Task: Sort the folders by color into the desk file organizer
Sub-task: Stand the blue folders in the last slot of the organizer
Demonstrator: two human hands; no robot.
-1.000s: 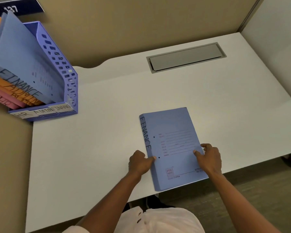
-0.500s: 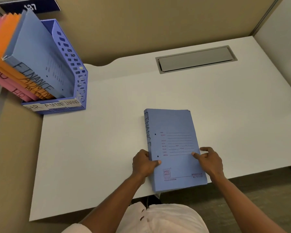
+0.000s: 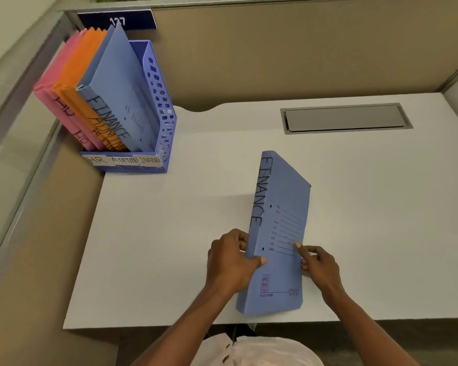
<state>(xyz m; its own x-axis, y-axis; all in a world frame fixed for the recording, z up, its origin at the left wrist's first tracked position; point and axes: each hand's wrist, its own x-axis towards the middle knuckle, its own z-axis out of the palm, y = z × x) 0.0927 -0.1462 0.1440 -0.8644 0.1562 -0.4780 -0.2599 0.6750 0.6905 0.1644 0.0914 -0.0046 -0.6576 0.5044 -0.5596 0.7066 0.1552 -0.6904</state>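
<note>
Both hands closed on the tilted blue folder (image 3: 278, 233): left hand (image 3: 232, 262) at its spine, right hand (image 3: 318, 265) along its open edge.

White desk (image 3: 381, 207), grey hatch (image 3: 345, 118)

White desk (image 3: 169, 260): blue file organizer (image 3: 167, 133) at far-left corner; grey cable hatch (image 3: 345, 118) inset.

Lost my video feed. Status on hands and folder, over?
Left hand grip on blue folder spine, right hand on its cover. Folder tilted up off desk. Organizer far left, path clear.
</note>
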